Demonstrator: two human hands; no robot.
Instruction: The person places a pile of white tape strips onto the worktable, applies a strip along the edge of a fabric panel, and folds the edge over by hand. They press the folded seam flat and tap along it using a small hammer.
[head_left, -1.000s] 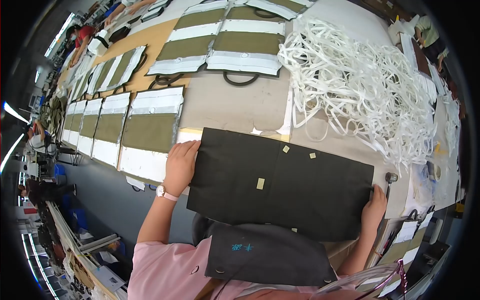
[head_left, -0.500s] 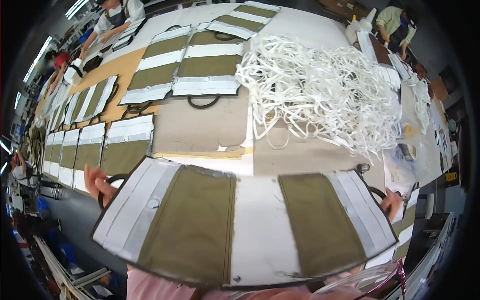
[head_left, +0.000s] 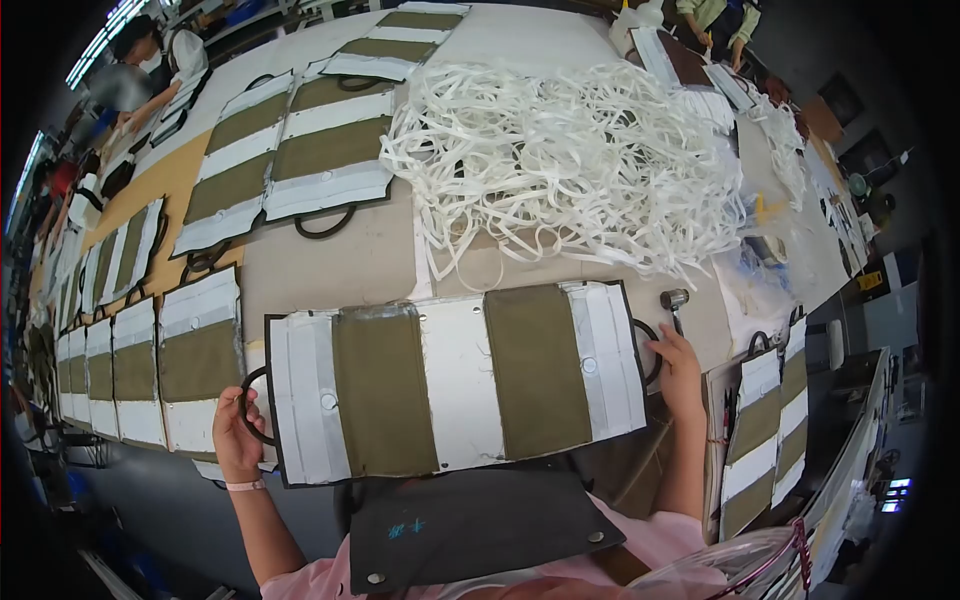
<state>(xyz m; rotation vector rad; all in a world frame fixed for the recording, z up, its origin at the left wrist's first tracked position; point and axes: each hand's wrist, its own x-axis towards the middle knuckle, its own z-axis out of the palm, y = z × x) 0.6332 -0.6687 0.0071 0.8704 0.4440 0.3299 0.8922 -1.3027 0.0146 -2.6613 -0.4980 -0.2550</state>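
Note:
Between my hands an opened-out tote bag (head_left: pixel 462 380) is held flat, with olive and white bands, dark edging and a dark loop handle at each end. My left hand (head_left: pixel 238 432) is closed round the left handle (head_left: pixel 252 402). At the other end, my right hand (head_left: pixel 676 368) has its fingers on the right handle (head_left: pixel 652 352); part of that grip is hidden. Round snaps show on the pale end strips. A small hammer (head_left: pixel 676 302) lies on the table beyond my right hand. Under the bag, a dark flap with light-blue writing (head_left: pixel 470 530) hangs before my pink clothing.
White tape (head_left: pixel 570 170) lies in a big tangled heap on the table. Similar flat bags (head_left: pixel 330 145) lie at left and back, several in a row (head_left: pixel 135 350) along the left edge. More bags (head_left: pixel 755 430) hang at the right. Co-workers (head_left: pixel 165 65) stand at the far side.
The bag has come down and levelled out, now farther from the camera, so my forearms show. The view has shifted, and the table things appear farther left. Both handles stay held.

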